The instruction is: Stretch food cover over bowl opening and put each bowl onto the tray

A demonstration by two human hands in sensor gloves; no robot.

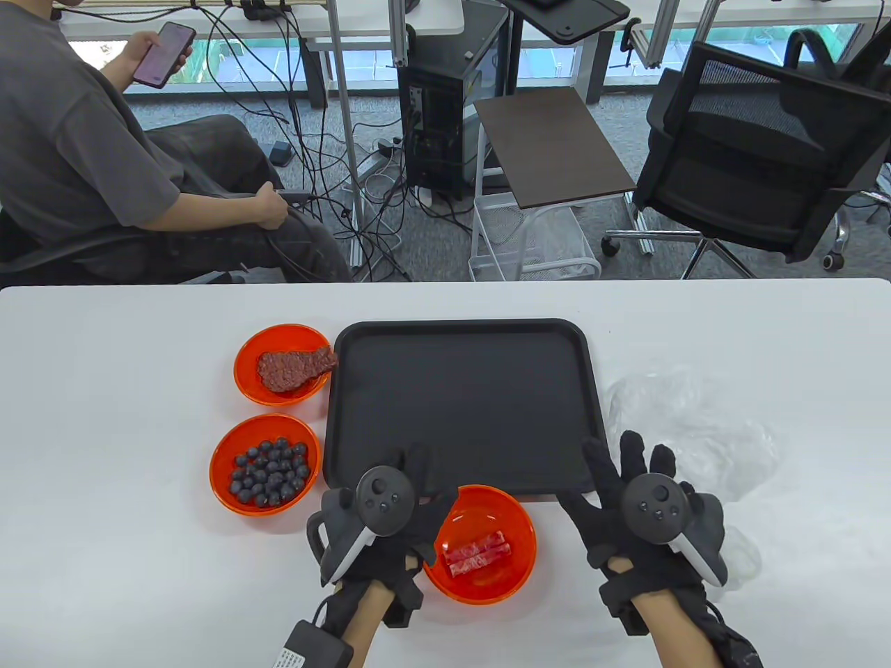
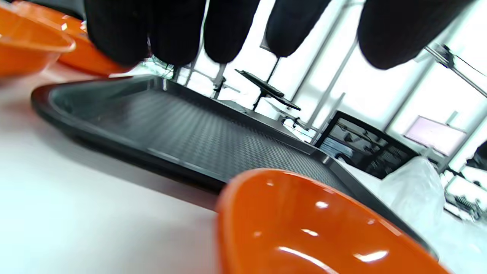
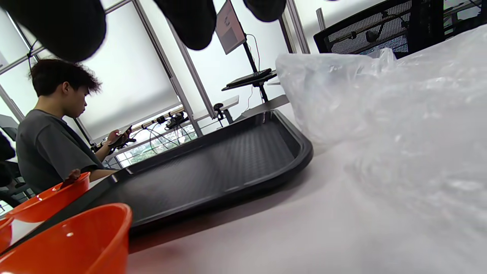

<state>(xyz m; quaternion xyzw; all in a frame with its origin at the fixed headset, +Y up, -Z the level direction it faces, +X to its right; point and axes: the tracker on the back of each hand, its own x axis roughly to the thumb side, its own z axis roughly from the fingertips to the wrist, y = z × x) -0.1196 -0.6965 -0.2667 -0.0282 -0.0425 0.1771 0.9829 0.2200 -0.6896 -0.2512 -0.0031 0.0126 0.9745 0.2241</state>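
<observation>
A black tray (image 1: 459,396) lies mid-table. At its left stand two orange bowls, one with a piece of meat (image 1: 284,364) and one with blueberries (image 1: 265,463). A third orange bowl (image 1: 480,543) with red meat rolls sits against the tray's front edge. My left hand (image 1: 411,487) hovers beside that bowl's left rim, fingers loosely over the tray edge and holding nothing. In the left wrist view the fingers (image 2: 228,34) hang above the tray (image 2: 182,129) and the bowl (image 2: 304,232). My right hand (image 1: 619,473) is spread by the tray's front right corner. Crumpled clear food covers (image 1: 696,424) lie just right of it.
A person (image 1: 69,153) sits beyond the table's far left edge, looking at a phone. An office chair (image 1: 752,160) and a small side table (image 1: 550,146) stand behind the far edge. In the right wrist view the covers (image 3: 399,114) fill the right side beside the tray (image 3: 213,167).
</observation>
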